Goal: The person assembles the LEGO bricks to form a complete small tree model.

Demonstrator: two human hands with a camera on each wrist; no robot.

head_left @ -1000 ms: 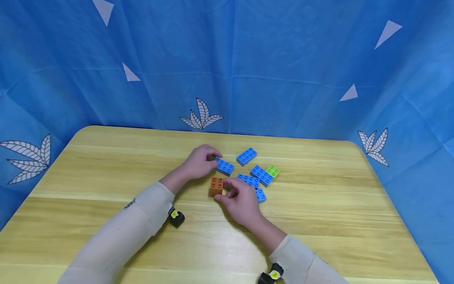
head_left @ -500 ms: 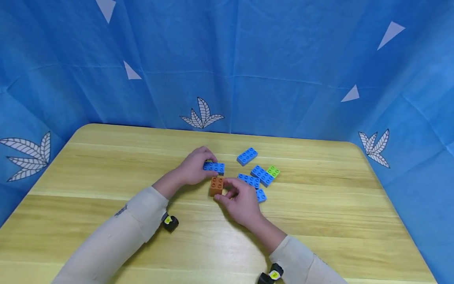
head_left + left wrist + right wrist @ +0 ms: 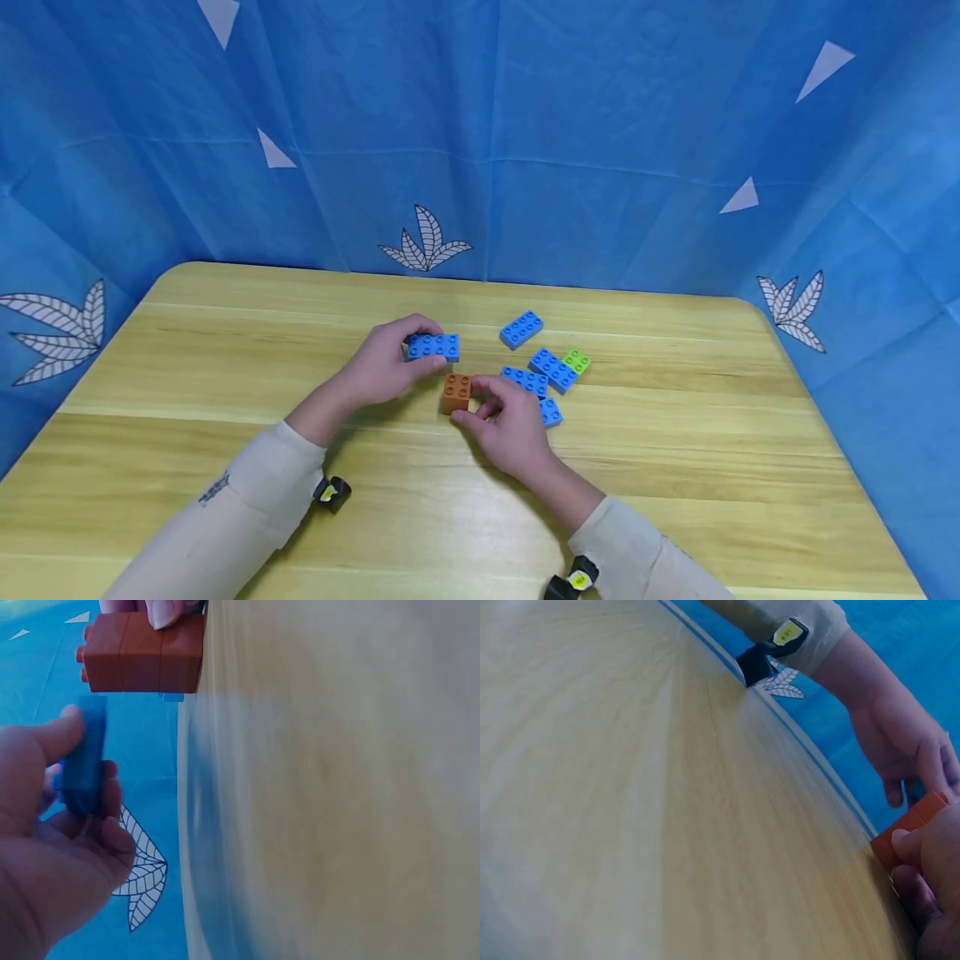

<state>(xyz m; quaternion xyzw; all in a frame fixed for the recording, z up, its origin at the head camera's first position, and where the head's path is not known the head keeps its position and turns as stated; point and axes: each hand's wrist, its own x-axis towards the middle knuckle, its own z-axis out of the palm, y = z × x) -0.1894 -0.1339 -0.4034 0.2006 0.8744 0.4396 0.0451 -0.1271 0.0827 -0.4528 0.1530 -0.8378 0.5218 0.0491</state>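
- Blue plastic brick (image 3: 433,346): oblong, two rows of round studs upward; pinched between thumb and fingers of the left hand (image 3: 381,364), about midway between the side edges of the desk (image 3: 712,417), toward its far edge.
- Orange-brown stack (image 3: 456,393): squarish, four studs on top, smooth sides; seams mark three layers. Right hand (image 3: 512,425) grips it from the side facing the desk's right edge.
- Hands near each other, not touching, each clamped on its own piece.
- Four loose blue bricks (image 3: 522,331), studded, lie toward the right edge; one partly hidden by the right hand.
- Lime-green brick (image 3: 577,361) meets one of these; overlap cannot be told.
- Desk: pale, streaked wood grain, rounded far corners.
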